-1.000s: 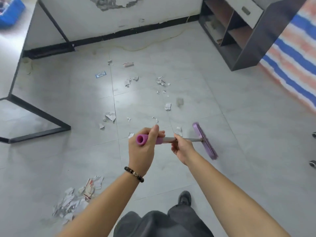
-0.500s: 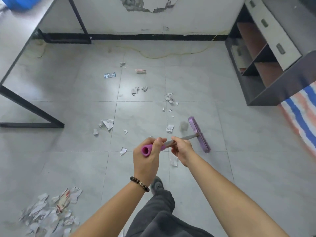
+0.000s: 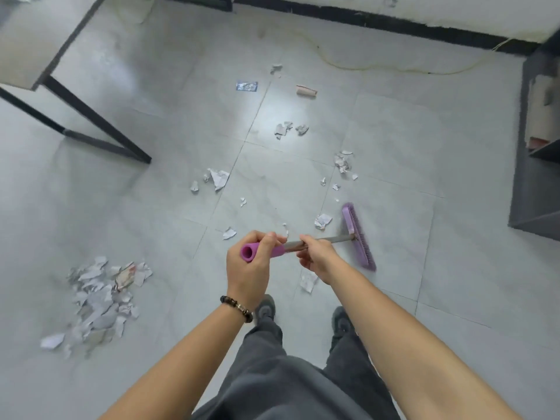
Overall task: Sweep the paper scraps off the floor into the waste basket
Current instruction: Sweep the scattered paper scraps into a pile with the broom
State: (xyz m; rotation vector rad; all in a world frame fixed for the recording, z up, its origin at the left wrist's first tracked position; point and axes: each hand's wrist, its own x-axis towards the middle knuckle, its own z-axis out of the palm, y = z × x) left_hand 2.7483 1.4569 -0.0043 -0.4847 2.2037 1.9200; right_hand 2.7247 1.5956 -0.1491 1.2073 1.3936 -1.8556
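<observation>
I hold a purple broom with both hands. My left hand (image 3: 253,265) grips the purple end of the handle, and my right hand (image 3: 318,256) grips the grey shaft further down. The broom head (image 3: 357,234) rests on the grey tiled floor, just right of a white paper scrap (image 3: 322,221). Loose paper scraps (image 3: 344,162) lie scattered ahead over the tiles, another one (image 3: 308,281) under my right wrist. A swept pile of scraps (image 3: 100,301) sits at the lower left. No waste basket is in view.
A black-framed table leg (image 3: 100,122) crosses the upper left. A dark shelf unit (image 3: 533,165) stands at the right edge. A thin yellow cord (image 3: 378,68) runs along the floor near the black baseboard. My two shoes (image 3: 303,313) are right below my hands.
The view has tilted down and swung, so the table frame and pile sit closer in. The broom head has stayed right of the scraps, my grip unchanged; I have stepped forward.
</observation>
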